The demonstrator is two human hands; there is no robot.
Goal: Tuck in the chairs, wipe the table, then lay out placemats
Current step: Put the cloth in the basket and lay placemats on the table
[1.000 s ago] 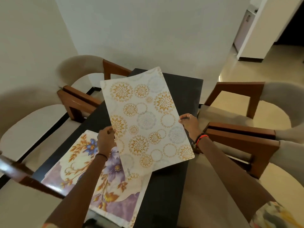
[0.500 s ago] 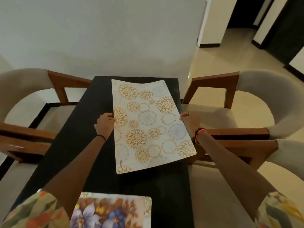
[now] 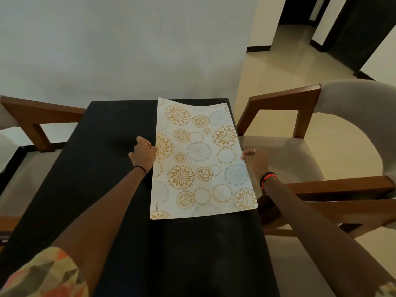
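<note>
1. Black table (image 3: 102, 189) fills centre frame; white placemat (image 3: 199, 159) with gold and blue medallions lies over its right half, toward 1 o'clock, far edge curling up slightly.
2. Left hand (image 3: 143, 153) pinches the mat's left long edge, fingers closed on it.
3. Right hand (image 3: 256, 160) grips the right long edge at 3 o'clock, beyond the table side.
4. Wooden-armed chair (image 3: 317, 159) at 3 o'clock; another chair (image 3: 36, 123) at 9 o'clock.
</note>
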